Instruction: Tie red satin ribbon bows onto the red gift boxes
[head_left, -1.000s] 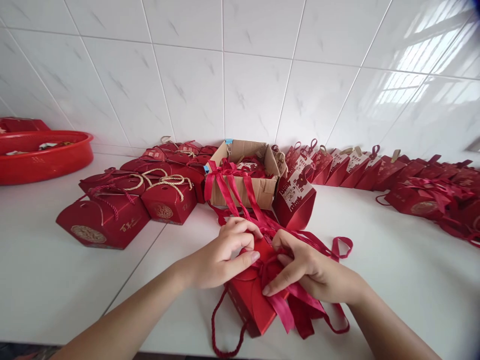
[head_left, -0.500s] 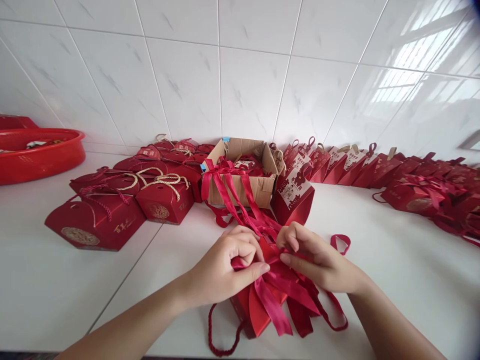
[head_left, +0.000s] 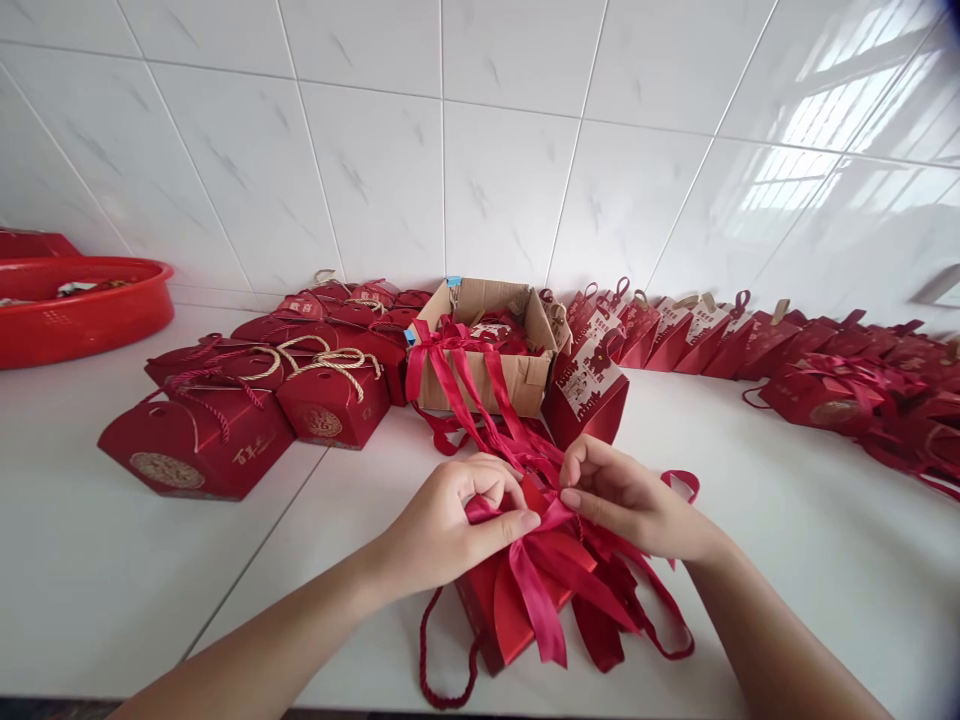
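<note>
A red gift box lies on the white table in front of me, its dark red cord handle hanging out at the lower left. Across its top runs a glossy red ribbon, looped like a bow, with loose tails over the lid. Thumb and fingers of my left hand pinch the ribbon on the left side of the bow. On the right, my right hand pinches the ribbon between thumb and forefinger, its other fingers curled. More ribbons lie beneath and beyond the box.
Behind it stands an open cardboard box with ribbons draped over its front. Filled-out red gift boxes crowd the left. A patterned red box and a row of others line the wall. A red plastic basin sits far left.
My right hand has moved slightly up with its piece of ribbon, and the bow's loop looks drawn to that side. My left hand keeps its pinch almost unmoved.
</note>
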